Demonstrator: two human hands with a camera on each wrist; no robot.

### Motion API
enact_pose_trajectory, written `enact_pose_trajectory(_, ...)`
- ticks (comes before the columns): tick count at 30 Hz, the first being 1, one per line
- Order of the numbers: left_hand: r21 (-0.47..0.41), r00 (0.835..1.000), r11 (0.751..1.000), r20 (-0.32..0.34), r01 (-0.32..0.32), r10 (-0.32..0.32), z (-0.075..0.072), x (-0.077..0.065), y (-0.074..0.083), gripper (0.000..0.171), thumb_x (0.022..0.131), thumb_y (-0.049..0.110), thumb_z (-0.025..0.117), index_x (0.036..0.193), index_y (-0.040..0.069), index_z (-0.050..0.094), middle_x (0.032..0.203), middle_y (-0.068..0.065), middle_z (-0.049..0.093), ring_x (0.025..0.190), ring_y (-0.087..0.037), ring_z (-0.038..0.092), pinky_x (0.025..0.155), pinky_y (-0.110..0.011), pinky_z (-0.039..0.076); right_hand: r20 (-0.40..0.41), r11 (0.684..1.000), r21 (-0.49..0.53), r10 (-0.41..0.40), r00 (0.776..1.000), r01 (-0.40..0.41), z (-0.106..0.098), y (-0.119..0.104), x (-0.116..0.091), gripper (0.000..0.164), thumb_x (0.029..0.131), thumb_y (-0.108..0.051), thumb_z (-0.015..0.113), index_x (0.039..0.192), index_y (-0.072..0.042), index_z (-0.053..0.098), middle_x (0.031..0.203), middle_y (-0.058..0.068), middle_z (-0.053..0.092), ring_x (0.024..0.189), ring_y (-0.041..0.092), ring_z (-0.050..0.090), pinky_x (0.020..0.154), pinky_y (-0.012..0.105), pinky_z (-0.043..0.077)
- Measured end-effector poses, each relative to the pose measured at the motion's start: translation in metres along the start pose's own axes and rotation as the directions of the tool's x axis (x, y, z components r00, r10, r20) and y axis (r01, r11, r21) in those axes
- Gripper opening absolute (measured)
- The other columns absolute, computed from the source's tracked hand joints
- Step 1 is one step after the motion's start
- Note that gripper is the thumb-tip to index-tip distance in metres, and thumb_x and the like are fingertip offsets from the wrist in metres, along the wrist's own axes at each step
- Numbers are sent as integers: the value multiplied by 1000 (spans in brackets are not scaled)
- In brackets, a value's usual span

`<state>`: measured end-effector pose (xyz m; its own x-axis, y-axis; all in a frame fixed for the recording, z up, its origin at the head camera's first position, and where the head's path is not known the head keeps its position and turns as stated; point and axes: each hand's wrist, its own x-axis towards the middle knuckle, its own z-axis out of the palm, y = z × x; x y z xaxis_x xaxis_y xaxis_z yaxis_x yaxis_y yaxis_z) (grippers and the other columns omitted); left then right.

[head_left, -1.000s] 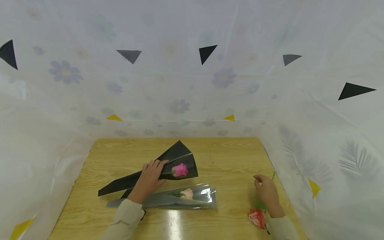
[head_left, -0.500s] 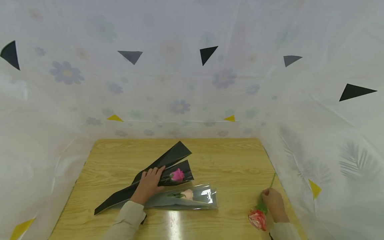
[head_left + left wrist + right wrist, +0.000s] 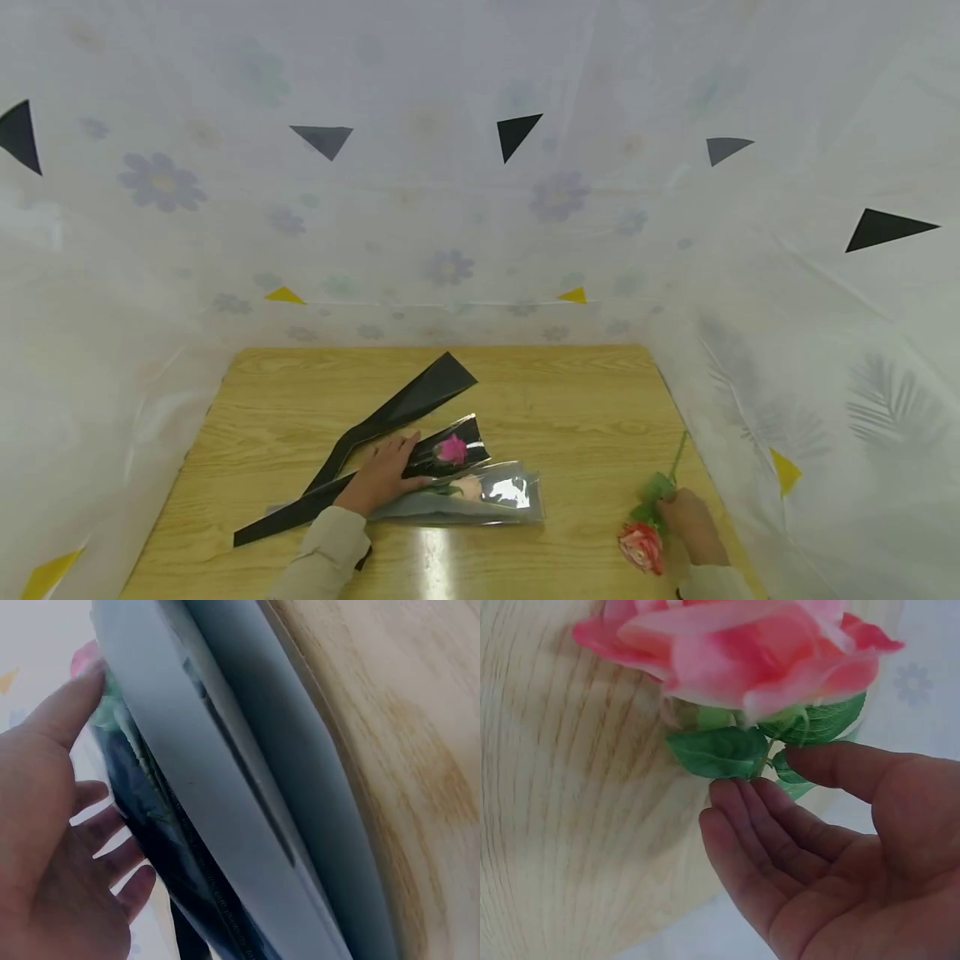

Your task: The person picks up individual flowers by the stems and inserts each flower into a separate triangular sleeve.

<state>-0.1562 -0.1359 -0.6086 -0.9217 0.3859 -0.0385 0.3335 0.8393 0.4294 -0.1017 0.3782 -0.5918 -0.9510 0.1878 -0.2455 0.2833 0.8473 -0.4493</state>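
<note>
My left hand (image 3: 384, 473) lies over a pink rose (image 3: 452, 450) in a narrow black flower sleeve (image 3: 472, 437), its fingers fairly straight. In the left wrist view the thumb touches near the pink bloom, and the other fingers extend along the black sleeve (image 3: 135, 780). A pale peach rose (image 3: 468, 487) in a clear and grey sleeve (image 3: 528, 500) lies directly in front, partly overlapped. At the right, my right hand (image 3: 692, 518) pinches lightly at the leafy stem of a coral-pink rose (image 3: 641, 547). Thumb and fingertips meet round the leaves (image 3: 784, 765) just below the bloom (image 3: 735, 660).
Another black flower sleeve (image 3: 416, 400) lies slanting behind the left hand. The wood-grain table (image 3: 570, 400) is enclosed by whitish flower-print sheeting (image 3: 465, 208) along its back and sides. Bare tabletop separates the sleeves from the coral-pink rose.
My left hand has slid the sleeved pink rose toward the front, away from the other black sleeve. The right hand has lowered and closed its fingertips at the coral-pink rose's stem.
</note>
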Motion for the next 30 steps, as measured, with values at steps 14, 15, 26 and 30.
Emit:
enact_pose_trajectory(14, 165, 939, 986, -344, 30, 29, -8, 22, -37, 42, 85, 16, 66, 123, 4, 56, 121, -14, 54, 112, -33, 49, 85, -54, 40, -90, 997, 72, 23, 996, -17, 18, 4, 8, 17, 76, -7, 55, 62, 2, 51, 64, 11, 54, 59, 25, 50, 56, 44, 44)
enact_pose_trajectory(15, 147, 945, 988, -328, 43, 8, -8, 22, -40, 43, 85, 17, 66, 124, 3, 55, 123, -16, 53, 114, -34, 48, 86, -55, 38, -97, 997, 73, 23, 995, -16, 19, 5, 8, 17, 77, -7, 55, 64, 3, 53, 65, 13, 56, 60, 26, 52, 56, 44, 44)
enact_pose_trajectory(26, 164, 972, 971, -187, 177, -145, 3, 27, -75, 61, 85, 30, 66, 132, -3, 45, 133, -24, 44, 117, -44, 42, 86, -62, 35, -167, 998, 59, 36, 985, -27, 26, 1, 11, 17, 80, -7, 51, 69, 5, 55, 65, 11, 56, 57, 23, 51, 51, 39, 42)
enact_pose_trajectory(30, 144, 970, 966, -148, 215, -194, 1, 27, -73, 53, 86, 18, 64, 131, -3, 45, 127, -22, 50, 114, -41, 46, 86, -60, 36, -227, 1000, 24, -13, 974, 19, 23, -11, 12, 19, 84, -5, 48, 81, 12, 57, 71, 17, 58, 60, 25, 55, 54, 41, 46)
